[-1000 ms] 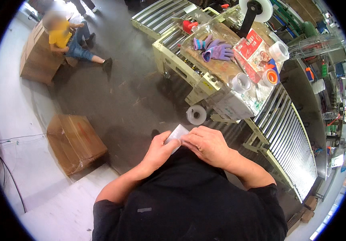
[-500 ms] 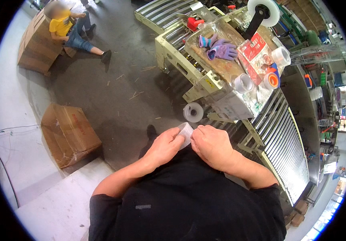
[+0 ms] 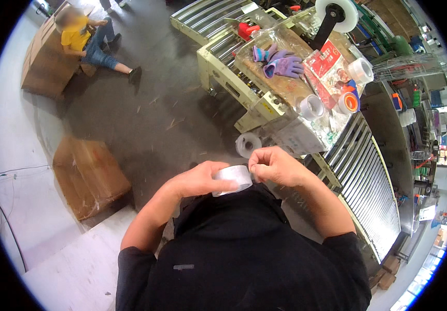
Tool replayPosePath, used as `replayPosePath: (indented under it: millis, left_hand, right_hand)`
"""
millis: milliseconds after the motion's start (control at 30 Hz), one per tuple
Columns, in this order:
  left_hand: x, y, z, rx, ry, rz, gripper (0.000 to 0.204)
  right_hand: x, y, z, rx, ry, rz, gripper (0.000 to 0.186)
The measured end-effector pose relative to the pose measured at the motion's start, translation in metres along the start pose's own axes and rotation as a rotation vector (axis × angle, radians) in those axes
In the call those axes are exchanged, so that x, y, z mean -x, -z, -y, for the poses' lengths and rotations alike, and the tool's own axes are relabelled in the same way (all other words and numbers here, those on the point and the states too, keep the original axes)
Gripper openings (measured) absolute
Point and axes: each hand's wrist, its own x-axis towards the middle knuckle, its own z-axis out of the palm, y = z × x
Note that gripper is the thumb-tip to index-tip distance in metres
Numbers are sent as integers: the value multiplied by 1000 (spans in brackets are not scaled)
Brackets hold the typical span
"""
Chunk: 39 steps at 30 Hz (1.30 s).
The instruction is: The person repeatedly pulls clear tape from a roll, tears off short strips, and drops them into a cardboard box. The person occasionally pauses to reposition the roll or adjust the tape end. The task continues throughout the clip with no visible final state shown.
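Note:
My left hand (image 3: 200, 179) is closed on a roll of clear tape (image 3: 234, 179) in front of my dark shirt. Just right of the roll, my right hand (image 3: 273, 166) is in a pinch at its edge, on something too small to make out. Another white roll (image 3: 248, 139) lies lower down, beyond my hands. On the machine top (image 3: 297, 39) are purple gloves (image 3: 284, 65), a red printed sheet (image 3: 321, 67) and several tape rolls (image 3: 311, 106).
A roller conveyor (image 3: 363, 192) runs along the right. Cartons stand at the lower left (image 3: 91, 176) and upper left (image 3: 39, 70); a person in yellow (image 3: 78, 39) sits against the upper one. A white wall (image 3: 13, 129) with cables bounds the left.
The roll in my hands has turned from upright-tilted to lying sideways. My left wrist has shifted left, and my right hand has lifted slightly to the roll's right edge, fingers pinched.

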Motion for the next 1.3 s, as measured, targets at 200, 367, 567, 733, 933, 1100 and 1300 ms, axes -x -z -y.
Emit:
replayPosePath:
  millis: [200,367,567,733,933,1100,1300]
  left_hand:
    - [5,4,-7,-409,-224,-193,58]
    - [10,-25,-33,-980,-327,-502,40]
    - [4,-31,-27,-1025,-340,-630,31]
    - [9,-14,-27,-816,-313,-600,35]
    - [7,-1,-19,-655,-272,-557,36]
    - [6,8,-4,-555,-253,-519,37]
    - [10,12,0,-483,-234,-505,37]
  right_hand:
    - [-10,-10,-14,-396,63,61,12]
    - [-17,-21,-9,-422,101,3,11]
    - [-22,-26,-11,-543,90,-61,10]
    - [-24,-16,-27,-744,127,-157,10]
    - [-23,-15,-31,-765,99,-193,9]
    - [-21,-25,-28,-808,166,-202,9]
    - [-27,-30,-34,-981,364,-230,10]
